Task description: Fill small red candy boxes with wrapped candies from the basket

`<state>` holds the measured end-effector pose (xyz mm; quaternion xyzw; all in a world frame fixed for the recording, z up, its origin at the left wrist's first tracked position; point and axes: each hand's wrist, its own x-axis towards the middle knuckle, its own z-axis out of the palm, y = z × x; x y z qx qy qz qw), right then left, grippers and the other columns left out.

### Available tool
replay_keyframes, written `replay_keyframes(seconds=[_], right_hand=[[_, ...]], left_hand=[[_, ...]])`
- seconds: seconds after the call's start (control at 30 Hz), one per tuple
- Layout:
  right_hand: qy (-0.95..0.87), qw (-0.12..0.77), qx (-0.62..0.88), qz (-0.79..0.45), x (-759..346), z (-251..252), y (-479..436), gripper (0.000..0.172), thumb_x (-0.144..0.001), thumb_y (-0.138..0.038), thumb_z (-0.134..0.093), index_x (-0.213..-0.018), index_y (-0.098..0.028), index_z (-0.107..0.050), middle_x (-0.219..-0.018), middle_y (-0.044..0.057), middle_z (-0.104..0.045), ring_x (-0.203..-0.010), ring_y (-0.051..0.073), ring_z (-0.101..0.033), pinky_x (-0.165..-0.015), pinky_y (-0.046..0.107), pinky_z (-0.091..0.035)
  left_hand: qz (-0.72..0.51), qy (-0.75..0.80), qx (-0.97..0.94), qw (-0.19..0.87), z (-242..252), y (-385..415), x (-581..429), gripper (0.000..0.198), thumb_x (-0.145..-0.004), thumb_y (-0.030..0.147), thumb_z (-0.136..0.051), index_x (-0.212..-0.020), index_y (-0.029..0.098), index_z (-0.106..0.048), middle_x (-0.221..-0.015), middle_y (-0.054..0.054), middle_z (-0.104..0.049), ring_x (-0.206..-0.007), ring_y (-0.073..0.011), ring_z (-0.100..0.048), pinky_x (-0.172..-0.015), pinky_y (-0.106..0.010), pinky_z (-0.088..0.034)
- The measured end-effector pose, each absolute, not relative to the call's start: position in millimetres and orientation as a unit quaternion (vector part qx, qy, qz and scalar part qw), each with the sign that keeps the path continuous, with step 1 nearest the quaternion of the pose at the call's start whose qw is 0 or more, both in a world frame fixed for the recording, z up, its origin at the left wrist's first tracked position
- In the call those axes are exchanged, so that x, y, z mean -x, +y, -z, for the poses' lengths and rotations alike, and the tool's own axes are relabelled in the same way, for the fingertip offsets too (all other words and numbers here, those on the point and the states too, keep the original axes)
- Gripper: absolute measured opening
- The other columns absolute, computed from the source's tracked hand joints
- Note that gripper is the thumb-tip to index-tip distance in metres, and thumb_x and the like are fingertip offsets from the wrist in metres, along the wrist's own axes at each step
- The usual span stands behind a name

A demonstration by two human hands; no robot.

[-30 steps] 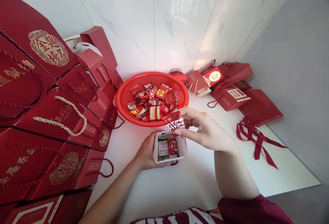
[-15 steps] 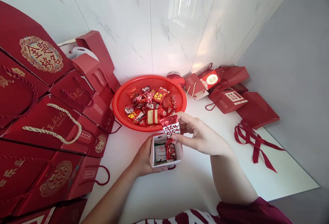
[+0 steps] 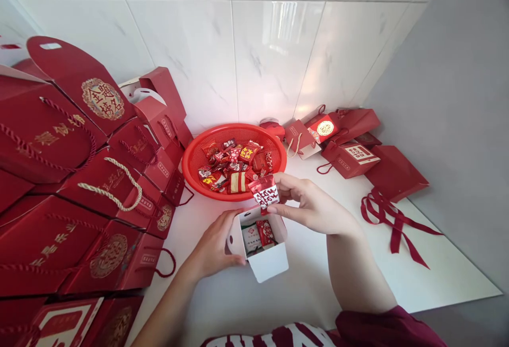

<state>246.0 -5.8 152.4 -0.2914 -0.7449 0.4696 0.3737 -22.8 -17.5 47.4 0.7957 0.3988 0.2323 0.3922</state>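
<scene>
Upright on the white table, a small open box [image 3: 269, 263] shows its white inside, with a flap folded out towards me. In it lie a white-and-green packet [image 3: 252, 237] and a red packet [image 3: 265, 232]. My left hand [image 3: 217, 243] grips the box at its left side, thumb near the front edge. Between the thumb and fingers of my right hand [image 3: 304, 204] is a red-and-white candy packet [image 3: 266, 194], held just above the box's back edge. Behind it stands a red plastic basket [image 3: 191, 164] of wrapped candies [image 3: 248, 152].
Many red gift boxes [image 3: 115, 177] with rope handles are stacked along the left. More red boxes [image 3: 350, 158] and a flat red bag [image 3: 395, 172] lie at the back right. A dark red ribbon [image 3: 397, 225] is near the right edge. A tiled wall stands behind.
The view has shifted, showing more wall and more of the left stack. The box's front flap is now folded outward, and my left thumb has moved up to its front left corner.
</scene>
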Motion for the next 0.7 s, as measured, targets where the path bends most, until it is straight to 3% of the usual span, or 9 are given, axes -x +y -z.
replay_keyframes(seconds=[0.1, 0.17, 0.27, 0.47, 0.7], right_hand=[[-0.762, 0.358, 0.300, -0.449, -249, -157, -8, 0.024, -0.095, -0.020, -0.062, -0.119, -0.020, -0.064, -0.097, 0.003, -0.067, -0.081, 0.016, -0.061, -0.075, 0.030, -0.053], [-0.768, 0.342, 0.305, -0.447, -250, -159, -10, 0.021, -0.095, -0.021, -0.062, -0.116, -0.020, -0.067, -0.095, 0.003, -0.068, -0.077, 0.015, -0.060, -0.073, 0.029, -0.052], [-0.758, 0.324, 0.300, -0.479, -249, -160, -11, 0.025, -0.095, -0.026, -0.063, -0.119, -0.020, -0.068, -0.094, 0.003, -0.070, -0.075, 0.016, -0.061, -0.072, 0.030, -0.053], [-0.771, 0.326, 0.296, -0.459, -247, -161, -14, 0.028, -0.097, -0.030, -0.062, -0.122, -0.019, -0.069, -0.094, 0.003, -0.072, -0.076, 0.015, -0.061, -0.071, 0.028, -0.052], [-0.777, 0.347, 0.287, -0.439, -241, -161, -11, 0.024, -0.097, -0.027, -0.062, -0.119, -0.021, -0.070, -0.102, 0.003, -0.073, -0.086, 0.016, -0.065, -0.078, 0.028, -0.052]], left_hand=[[-0.215, 0.456, -0.784, 0.361, -76, -26, 33, 0.068, -0.092, 0.074, -0.031, -0.129, 0.024, -0.059, -0.127, -0.011, -0.063, -0.118, -0.0290, -0.060, -0.102, -0.040, -0.047], [-0.196, 0.506, -0.775, 0.325, -98, -30, 36, 0.049, -0.099, 0.059, -0.037, -0.110, 0.022, -0.067, -0.112, -0.008, -0.068, -0.106, -0.0254, -0.064, -0.092, -0.035, -0.050], [-0.217, 0.527, -0.777, 0.267, -132, -33, 32, 0.030, -0.094, 0.049, -0.055, -0.102, 0.022, -0.067, -0.102, -0.004, -0.070, -0.095, -0.0217, -0.065, -0.081, -0.029, -0.050], [-0.323, 0.444, -0.804, 0.227, -181, -29, 11, 0.016, -0.091, 0.036, -0.063, -0.099, 0.022, -0.066, -0.093, 0.000, -0.071, -0.082, -0.0156, -0.062, -0.078, -0.024, -0.048], [-0.292, 0.431, -0.799, 0.301, -181, -15, -6, 0.021, -0.096, 0.035, -0.056, -0.084, 0.019, -0.064, -0.076, 0.003, -0.063, -0.069, -0.0111, -0.056, -0.065, -0.021, -0.042]])
